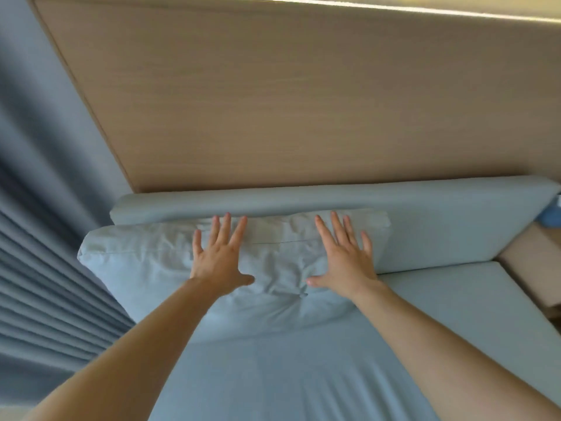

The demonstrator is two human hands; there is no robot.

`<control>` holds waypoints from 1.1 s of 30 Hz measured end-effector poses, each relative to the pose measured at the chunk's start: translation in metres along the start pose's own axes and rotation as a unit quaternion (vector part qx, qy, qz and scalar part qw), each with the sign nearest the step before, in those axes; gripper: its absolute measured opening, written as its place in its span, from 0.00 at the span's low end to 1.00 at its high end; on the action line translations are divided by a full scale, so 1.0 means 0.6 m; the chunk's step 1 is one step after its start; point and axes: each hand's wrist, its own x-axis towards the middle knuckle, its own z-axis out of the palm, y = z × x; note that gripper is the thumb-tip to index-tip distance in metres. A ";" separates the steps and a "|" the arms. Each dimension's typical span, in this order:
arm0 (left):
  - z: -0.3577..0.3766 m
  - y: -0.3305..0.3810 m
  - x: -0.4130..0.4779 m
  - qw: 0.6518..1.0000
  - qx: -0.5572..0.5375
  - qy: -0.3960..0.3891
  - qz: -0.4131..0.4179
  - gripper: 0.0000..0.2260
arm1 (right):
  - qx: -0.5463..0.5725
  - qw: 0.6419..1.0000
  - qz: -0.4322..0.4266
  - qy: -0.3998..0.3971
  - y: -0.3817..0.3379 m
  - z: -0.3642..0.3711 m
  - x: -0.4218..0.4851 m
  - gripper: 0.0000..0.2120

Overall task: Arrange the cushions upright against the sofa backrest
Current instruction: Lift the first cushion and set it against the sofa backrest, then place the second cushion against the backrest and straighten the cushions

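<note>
A large pale blue cushion (145,268) stands upright on the sofa seat (303,375), leaning against the blue backrest (440,226) at the sofa's left end. My left hand (220,259) lies flat on the cushion's front, fingers spread. My right hand (346,256) presses flat on the cushion's right part, fingers apart too. Neither hand grips anything. The fabric between my hands is creased around a button.
A wood-panelled wall (273,101) rises behind the backrest. Blue pleated curtains (39,268) hang at the left. A beige surface (534,268) adjoins the sofa at the right, with a small blue object (551,218) at the backrest's right end.
</note>
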 end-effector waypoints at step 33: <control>-0.025 1.183 -0.995 0.881 0.050 -0.060 0.466 0.43 | 0.160 0.869 0.468 0.023 0.656 -0.175 -1.498 0.57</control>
